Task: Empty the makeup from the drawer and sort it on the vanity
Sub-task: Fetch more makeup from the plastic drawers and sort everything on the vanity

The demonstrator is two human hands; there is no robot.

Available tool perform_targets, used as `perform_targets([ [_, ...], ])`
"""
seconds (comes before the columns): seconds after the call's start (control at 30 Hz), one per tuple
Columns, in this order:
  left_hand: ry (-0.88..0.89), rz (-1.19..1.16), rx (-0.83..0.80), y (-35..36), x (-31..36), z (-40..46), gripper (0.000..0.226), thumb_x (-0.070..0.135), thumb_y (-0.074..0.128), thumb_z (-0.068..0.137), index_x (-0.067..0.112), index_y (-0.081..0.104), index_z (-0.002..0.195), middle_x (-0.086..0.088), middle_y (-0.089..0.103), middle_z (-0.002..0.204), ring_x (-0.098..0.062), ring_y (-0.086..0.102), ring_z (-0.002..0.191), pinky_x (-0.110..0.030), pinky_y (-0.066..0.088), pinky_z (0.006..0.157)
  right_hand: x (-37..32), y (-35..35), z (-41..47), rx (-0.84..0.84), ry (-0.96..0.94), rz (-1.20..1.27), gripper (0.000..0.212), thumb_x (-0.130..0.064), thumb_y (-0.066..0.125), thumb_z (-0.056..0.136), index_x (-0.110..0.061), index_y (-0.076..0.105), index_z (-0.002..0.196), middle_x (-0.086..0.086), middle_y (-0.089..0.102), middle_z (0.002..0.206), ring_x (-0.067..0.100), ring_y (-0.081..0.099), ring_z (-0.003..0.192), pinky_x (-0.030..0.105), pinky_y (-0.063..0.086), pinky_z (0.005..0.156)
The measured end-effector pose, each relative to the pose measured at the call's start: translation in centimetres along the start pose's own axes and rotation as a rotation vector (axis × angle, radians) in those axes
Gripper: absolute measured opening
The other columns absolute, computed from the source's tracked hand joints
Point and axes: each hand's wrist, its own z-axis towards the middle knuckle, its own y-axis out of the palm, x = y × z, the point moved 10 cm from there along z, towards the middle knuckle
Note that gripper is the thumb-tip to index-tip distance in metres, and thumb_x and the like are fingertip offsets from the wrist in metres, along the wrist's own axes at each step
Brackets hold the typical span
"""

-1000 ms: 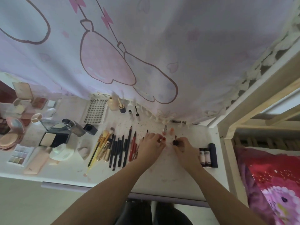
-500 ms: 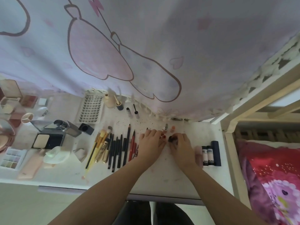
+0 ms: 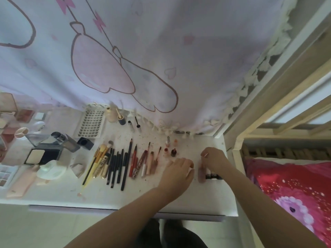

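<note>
Makeup lies sorted in rows on the white vanity (image 3: 100, 196). Brushes (image 3: 100, 158), black pencils (image 3: 117, 165) and red liners (image 3: 136, 163) lie side by side. Small bottles stand behind my hands, among them a dark one (image 3: 173, 152) and a red one (image 3: 166, 150). My left hand (image 3: 179, 169) hovers palm down near the bottles, fingers bent, with nothing seen in it. My right hand (image 3: 214, 160) is closed on the top of a blurred pink tube (image 3: 201, 174). It covers most of the dark lipsticks (image 3: 213, 176). The drawer front (image 3: 71, 209) shows under the vanity edge.
Compacts, a black powder case (image 3: 43, 155), a palette (image 3: 5, 174) and a lash tray (image 3: 92, 123) fill the vanity's left side. A pink printed curtain (image 3: 143, 59) hangs over the back. A wooden bed frame (image 3: 236, 140) and red bedding (image 3: 295, 187) border the right.
My right hand has set the dark bottle down among the small bottles and moved right onto the pink tube. My left hand has drawn back and to the right.
</note>
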Motion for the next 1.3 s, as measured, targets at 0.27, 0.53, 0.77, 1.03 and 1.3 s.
perform_targets([
  [0.27,-0.431,0.12,-0.205,7.8,-1.7,3.0,0.028,0.034,0.041,0.091,0.012,0.052,0.105,-0.007,0.059,0.109,-0.027,0.055,0.101,-0.036,0.037,0.079,-0.9,0.6,-0.1,-0.013,-0.052,-0.142,0.021,-0.011,0.047,0.091,-0.004,0.058,0.107,0.013,0.062,0.11,0.027,0.058,0.1,0.032,0.048,0.082],
  [0.53,-0.529,0.158,-0.267,7.7,-3.2,2.6,0.032,0.033,0.044,0.092,0.013,0.049,0.116,-0.007,0.052,0.118,-0.024,0.052,0.108,-0.037,0.038,0.09,-1.4,1.9,0.4,-0.08,-0.054,-0.263,0.02,-0.021,0.049,0.094,-0.006,0.058,0.103,0.012,0.064,0.104,0.026,0.06,0.095,0.028,0.043,0.07],
  [0.77,-0.408,0.007,-0.136,2.8,-3.3,1.2,0.029,0.028,0.039,0.097,0.01,0.05,0.116,-0.009,0.056,0.114,-0.027,0.057,0.1,-0.035,0.044,0.079,-2.5,3.3,-0.2,-0.172,0.015,0.033,0.043,-0.049,0.043,0.093,-0.01,0.057,0.08,0.002,0.059,0.07,0.017,0.053,0.062,0.026,0.038,0.057],
  [1.03,-0.188,-0.147,-0.274,-1.3,-2.8,-0.5,0.03,0.04,0.041,0.098,0.015,0.059,0.1,0.007,0.055,0.079,-0.01,0.052,0.07,-0.025,0.039,0.063,-5.4,2.5,-3.5,-0.347,-0.111,0.308,0.037,-0.041,0.043,0.096,-0.014,0.058,0.077,-0.002,0.047,0.06,0.01,0.038,0.049,0.02,0.033,0.046],
  [1.3,-0.184,-0.324,-0.353,-3.0,-3.4,-2.0,0.021,0.036,0.042,0.098,0.021,0.057,0.095,0.007,0.058,0.077,-0.005,0.054,0.065,-0.017,0.044,0.062,-8.5,1.9,-6.9,-0.41,-0.362,0.387,0.016,-0.035,0.048,0.096,-0.02,0.055,0.093,-0.002,0.055,0.077,0.008,0.047,0.063,0.017,0.042,0.053],
])
